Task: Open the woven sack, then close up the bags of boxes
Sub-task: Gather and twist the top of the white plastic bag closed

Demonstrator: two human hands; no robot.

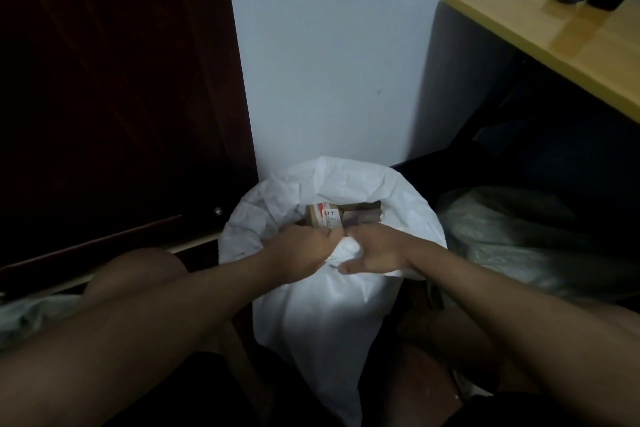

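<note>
Against the pale wall, between a dark wooden door (pixel 114 97) and the yellow tabletop (pixel 540 42), the white woven sack (pixel 322 315) stood on the floor, wedged between the person's knees. Its mouth gaped open; brown boxes (pixel 343 217) showed inside, one bearing a white label. Left hand (pixel 304 250) was curled tight on the near rim of the sack, fabric bunched in its grip. Right hand (pixel 374 255) touched the left one, fingers hooked over the same rim and thumb pressed against the outside. Judged: the opening step looked done, or nearly so. Closing had not begun. A translucent plastic bag (pixel 512 236) slumped to the right under the tabletop, another pale bag (pixel 24 317) at far left; contents of both too dim to tell, neither seen tied. Lighting poor, frame blurred.
</note>
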